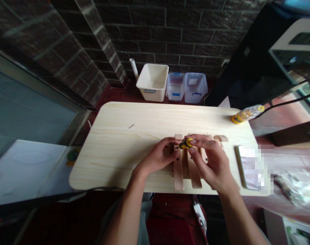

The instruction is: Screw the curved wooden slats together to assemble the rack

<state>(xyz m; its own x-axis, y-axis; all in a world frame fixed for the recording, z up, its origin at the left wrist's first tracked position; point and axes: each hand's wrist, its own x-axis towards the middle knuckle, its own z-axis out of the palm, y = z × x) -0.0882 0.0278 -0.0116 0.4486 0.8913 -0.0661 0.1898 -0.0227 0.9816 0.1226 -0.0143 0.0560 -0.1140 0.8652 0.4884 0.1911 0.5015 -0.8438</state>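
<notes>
Near the front edge of the table, a wooden piece with slats [178,173] lies between my hands, with dark screw heads on it. My right hand [208,156] holds a yellow and black screwdriver [186,143] by its handle, fingers pinched round it. The screwdriver's tip points down and left at the left slat's upper part. My left hand [160,154] rests at the left side of the wooden piece, thumb and fingers round the slat near the tip. Whether those fingers also hold a screw is too small to tell.
A screw [131,126] lies on the pale table [106,146]. At the back right lies a clear, yellow-ended bottle-like container [248,114]; a phone-like object [250,166] is at the right. Behind the table stand a cream bin [153,81] and two clear boxes [195,86].
</notes>
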